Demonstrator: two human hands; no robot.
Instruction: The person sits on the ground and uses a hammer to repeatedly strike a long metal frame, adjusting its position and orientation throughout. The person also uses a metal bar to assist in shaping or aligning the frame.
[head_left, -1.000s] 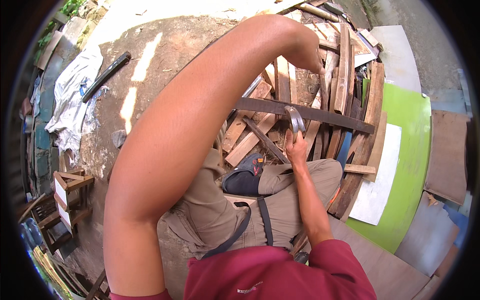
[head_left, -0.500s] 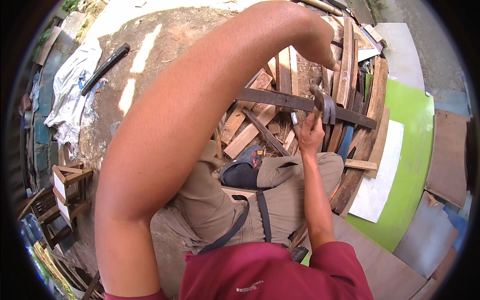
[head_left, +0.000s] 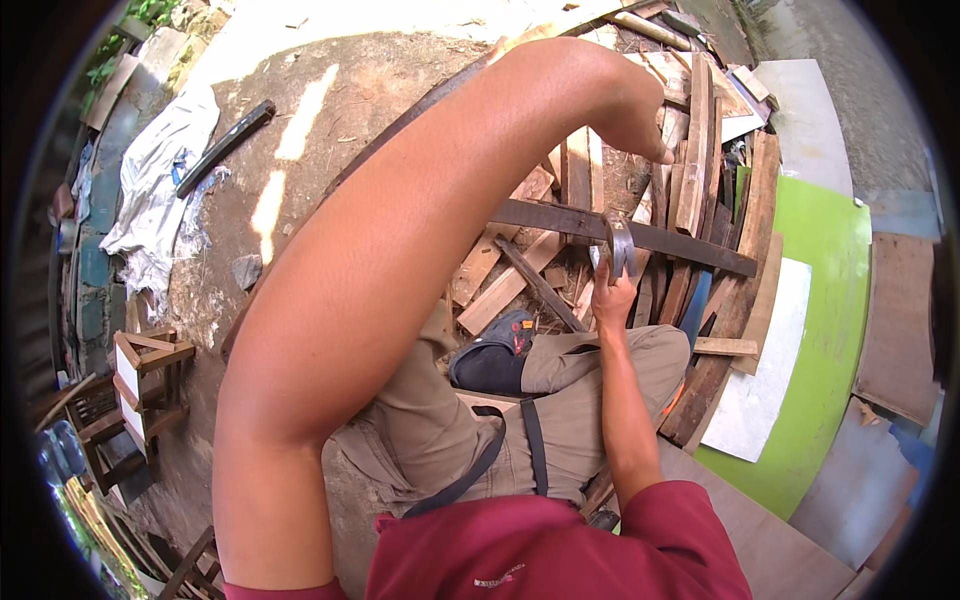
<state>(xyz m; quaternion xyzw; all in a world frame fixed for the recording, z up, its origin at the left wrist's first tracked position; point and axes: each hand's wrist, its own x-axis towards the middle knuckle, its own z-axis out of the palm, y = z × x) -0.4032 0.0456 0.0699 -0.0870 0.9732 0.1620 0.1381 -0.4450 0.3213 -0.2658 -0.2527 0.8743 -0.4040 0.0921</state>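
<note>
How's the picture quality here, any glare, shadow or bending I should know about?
Head view: strong fisheye, so the green board curves near the rim and the corners are black. Sunlit ground at the top is washed out; the wood pile lies in shade. The left forearm, close to the lens, looms large and hides the left hand; the right hand on the hammer is sharp.

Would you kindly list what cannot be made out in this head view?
- Left hand: its fingers and whatever they touch are hidden behind the raised forearm.
- Hammer in the right hand: what its head meets on the dark plank is too small to tell.
- Left foot: hidden by the forearm.
</note>
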